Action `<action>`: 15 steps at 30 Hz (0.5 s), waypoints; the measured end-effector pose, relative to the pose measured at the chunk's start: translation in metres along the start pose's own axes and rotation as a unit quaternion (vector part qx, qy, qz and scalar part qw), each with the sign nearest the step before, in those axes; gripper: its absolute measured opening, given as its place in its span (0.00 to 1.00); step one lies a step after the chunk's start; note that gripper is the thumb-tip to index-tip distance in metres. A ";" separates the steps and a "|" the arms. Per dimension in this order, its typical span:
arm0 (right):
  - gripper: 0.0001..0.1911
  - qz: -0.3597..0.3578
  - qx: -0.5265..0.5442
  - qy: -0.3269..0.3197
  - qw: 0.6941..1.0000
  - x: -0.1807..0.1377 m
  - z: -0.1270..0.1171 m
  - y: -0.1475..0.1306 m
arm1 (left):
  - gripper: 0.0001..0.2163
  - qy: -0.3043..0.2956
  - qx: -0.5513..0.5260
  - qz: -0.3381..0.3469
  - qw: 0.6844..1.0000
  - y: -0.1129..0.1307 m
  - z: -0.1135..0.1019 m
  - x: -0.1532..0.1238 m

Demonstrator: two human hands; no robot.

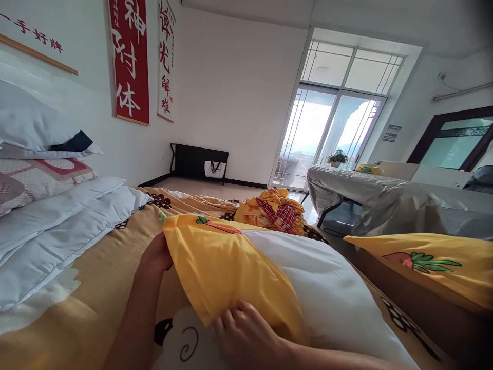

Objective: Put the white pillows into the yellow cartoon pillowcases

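Observation:
A yellow pillowcase (231, 267) with a carrot print lies over one end of a white pillow (323, 277) on the bed. The rest of the pillow shows bare to the right. At the far left corner, my left hand (156, 254) grips the edge of the pillowcase, its fingertips partly hidden behind the cloth. Nearer to me, my right hand (242, 329) has its fingers closed on the lower edge of the same pillowcase. Between the two hands the yellow cloth hangs fairly smooth.
White pillows (57, 221) are stacked at the left. A crumpled yellow cloth pile (275, 210) with red plaid lies beyond the pillow. To the right sits another yellow pillowcase (427, 262), with a plastic-covered table (396, 195) behind it. The bed has a brown patterned blanket (100, 288).

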State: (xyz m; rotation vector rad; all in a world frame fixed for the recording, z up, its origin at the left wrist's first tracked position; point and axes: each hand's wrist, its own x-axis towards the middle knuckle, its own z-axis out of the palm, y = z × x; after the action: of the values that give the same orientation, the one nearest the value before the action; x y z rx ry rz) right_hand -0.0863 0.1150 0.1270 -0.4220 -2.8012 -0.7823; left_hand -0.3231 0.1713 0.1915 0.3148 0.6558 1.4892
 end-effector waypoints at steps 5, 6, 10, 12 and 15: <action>0.05 0.043 0.139 -0.021 0.989 -0.013 -0.018 0.018 | 0.15 0.046 0.039 0.076 0.995 0.006 -0.004 -0.010; 0.06 0.082 0.166 -0.011 0.983 -0.020 -0.022 0.027 | 0.14 0.054 0.052 0.098 0.992 0.008 -0.006 -0.011; 0.10 0.355 0.229 0.019 0.906 -0.071 -0.028 0.063 | 0.07 0.069 0.129 0.142 0.979 0.013 -0.019 -0.011; 0.10 0.441 0.264 -0.006 0.857 -0.099 -0.026 0.071 | 0.06 0.067 0.175 0.142 0.972 0.015 -0.027 -0.006; 0.08 0.467 0.332 -0.046 0.818 -0.128 -0.027 0.061 | 0.03 0.090 0.203 0.157 0.962 0.014 -0.040 0.003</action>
State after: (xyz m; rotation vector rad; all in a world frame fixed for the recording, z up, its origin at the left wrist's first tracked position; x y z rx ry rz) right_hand 0.0573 0.1231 0.1443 -1.4972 -2.2279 0.4226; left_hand -0.3580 0.1675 0.1668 0.6260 1.1014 1.6919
